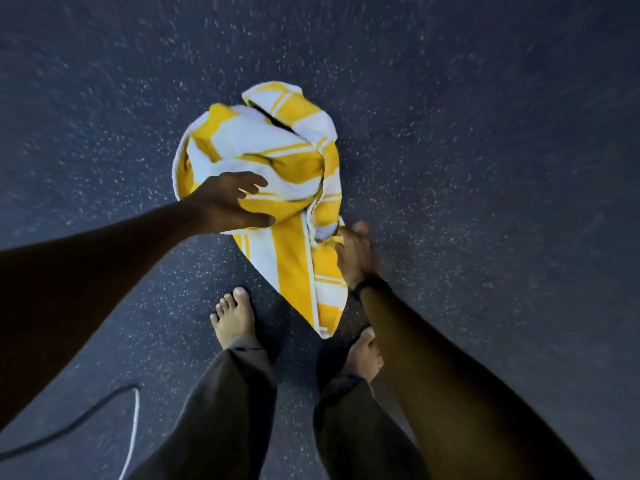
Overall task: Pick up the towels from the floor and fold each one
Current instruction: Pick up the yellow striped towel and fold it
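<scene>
One yellow-and-white striped towel (pixel 266 168) crumpled between both hands: left hand (pixel 225 204) spread wide over it, right hand (pixel 353 252) blurry, grip can't tell.

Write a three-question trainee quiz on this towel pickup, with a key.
1. True or false: the yellow and white towel is already folded flat.
2. Which hand wears a dark wristband: A) left hand, B) right hand?
3. Fill in: the left hand's fingers are spread ____ the towel.

Key: 1. False, it lies crumpled on the speckled dark floor. 2. B. 3. Over; actual contact cannot be told.
</scene>
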